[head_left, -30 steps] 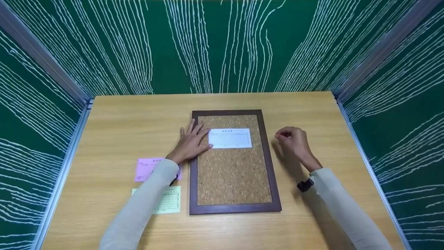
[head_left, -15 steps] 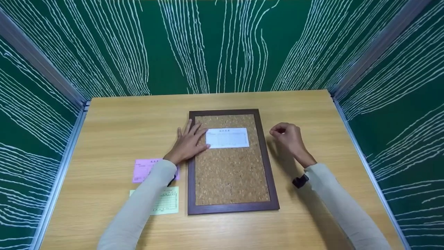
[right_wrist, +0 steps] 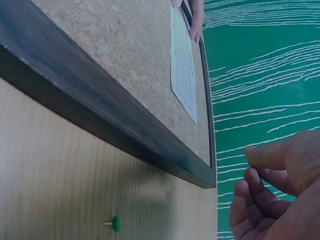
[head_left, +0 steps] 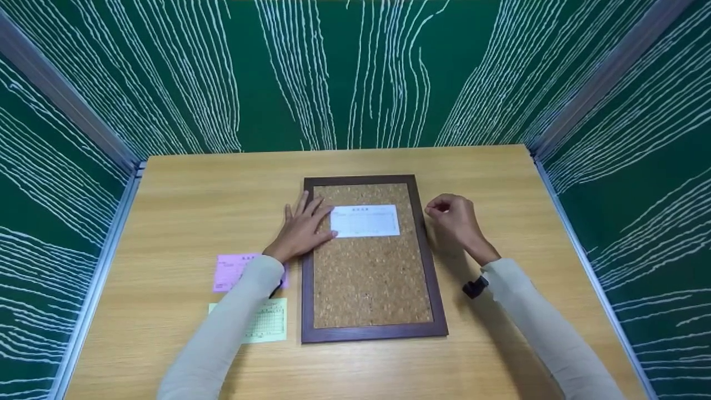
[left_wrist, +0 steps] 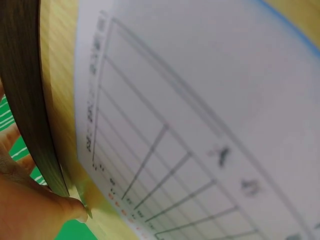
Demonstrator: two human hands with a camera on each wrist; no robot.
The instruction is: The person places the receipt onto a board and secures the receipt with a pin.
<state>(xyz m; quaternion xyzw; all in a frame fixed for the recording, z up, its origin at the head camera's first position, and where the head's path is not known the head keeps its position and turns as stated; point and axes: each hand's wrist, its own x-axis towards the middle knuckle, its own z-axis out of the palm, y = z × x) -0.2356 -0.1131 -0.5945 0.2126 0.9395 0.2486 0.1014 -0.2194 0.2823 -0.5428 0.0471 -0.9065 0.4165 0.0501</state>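
Note:
A white printed paper slip point(head_left: 365, 220) lies on a dark-framed corkboard point(head_left: 372, 278). Straight and spread, the fingers of my left hand point(head_left: 300, 230) rest over the board's left side, with thumb and index tips at the slip's left edge. My right hand point(head_left: 455, 219) hovers just outside the right frame edge, thumb and index tips brought together and the other fingers curled. In the right wrist view the right hand point(right_wrist: 275, 185) shows nothing visible at its tips; I cannot tell whether something small is hidden there. A green thumbtack point(right_wrist: 116, 223) lies on the table beside the board.
Left of the board lie a pink printed slip point(head_left: 233, 272) and a green gridded slip point(head_left: 269, 325), both partly under the left sleeve. A printed sheet point(left_wrist: 165, 90) fills the left wrist view, close to the frame. Green panels point(head_left: 278, 72) with white lines surround the wooden table point(head_left: 183, 211).
My right hand has moved a little left, closer to the board's right frame edge, fingertips still together. The left hand keeps its place on the board and slip.

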